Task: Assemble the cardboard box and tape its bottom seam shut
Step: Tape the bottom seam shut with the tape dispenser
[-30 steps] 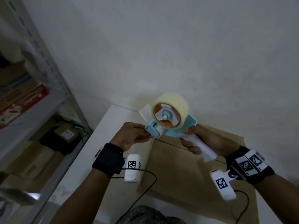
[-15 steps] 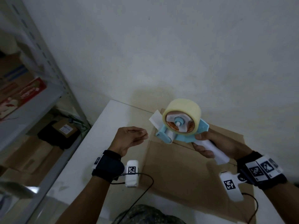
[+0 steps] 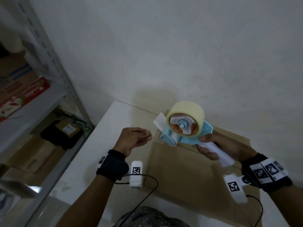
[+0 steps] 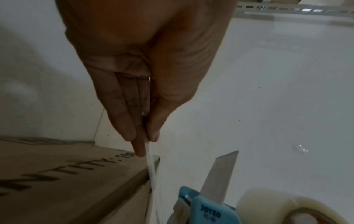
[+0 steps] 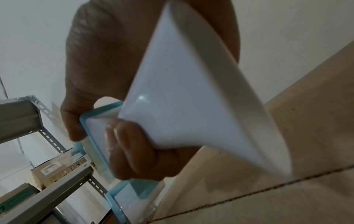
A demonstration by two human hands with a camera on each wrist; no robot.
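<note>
Gripping the white handle of a light-blue plastic tape dispenser [image 3: 185, 136] in the right hand [image 3: 218, 146], right of centre in the head view, fingers wrapping round the handle, thumb lying by the blue frame. Carrying a pale yellowish roll of clear tape [image 3: 186, 118] on its hub, with a grey metal blade [image 4: 220, 178] sticking up at the front. Pinching a thin strip of clear tape [image 4: 151, 166] between thumb and fingertips [image 4: 140, 151] of the left hand [image 3: 134, 140], just left of the dispenser, the strip running down toward the dispenser in the left wrist view. Lying flat under both hands, across the lower middle of the head view: a brown cardboard box [image 3: 188, 174], on a white table [image 3: 105, 136]. Standing at the left edge: a grey metal shelving rack [image 3: 41, 46] holding cartons.
</note>
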